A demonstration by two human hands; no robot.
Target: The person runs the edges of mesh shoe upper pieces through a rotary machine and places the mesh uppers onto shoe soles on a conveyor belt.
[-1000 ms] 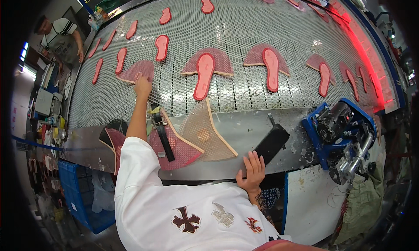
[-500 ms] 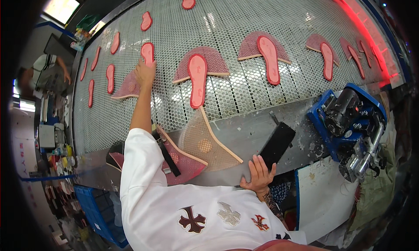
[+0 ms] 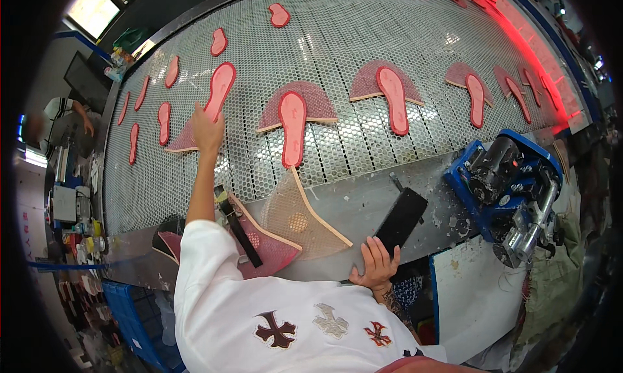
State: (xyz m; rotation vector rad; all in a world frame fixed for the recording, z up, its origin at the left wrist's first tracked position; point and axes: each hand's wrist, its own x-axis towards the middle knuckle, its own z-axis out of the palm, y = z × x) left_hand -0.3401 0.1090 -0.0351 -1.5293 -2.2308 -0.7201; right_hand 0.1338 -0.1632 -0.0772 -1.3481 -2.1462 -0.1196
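My left hand (image 3: 208, 130) is closed on the narrow lower end of a pink insole (image 3: 222, 86) with a red rim, which slants up to the right. Below that hand, partly hidden, a dark pink mesh piece (image 3: 183, 141) with a beige edge lies on the perforated conveyor bed (image 3: 337, 36). To the right, another insole (image 3: 293, 123) rests across a half-round mesh piece (image 3: 268, 113). My right hand (image 3: 376, 266) lies with fingers stretched out on the metal ledge, its fingertips by a black rectangular box (image 3: 402, 218).
Loose mesh pieces, one beige (image 3: 298, 220) and one dark pink (image 3: 279, 246), lie on the near ledge with a black strap-like bar (image 3: 243, 238). A blue machine with a motor (image 3: 496, 178) stands at right. More insoles (image 3: 392, 97) lie across the bed. Another person (image 3: 61, 117) is at far left.
My left hand has shifted down to the insole's lower end, and the insole now tilts right and shows more fully. My right hand stays on the ledge. The view has shifted slightly.
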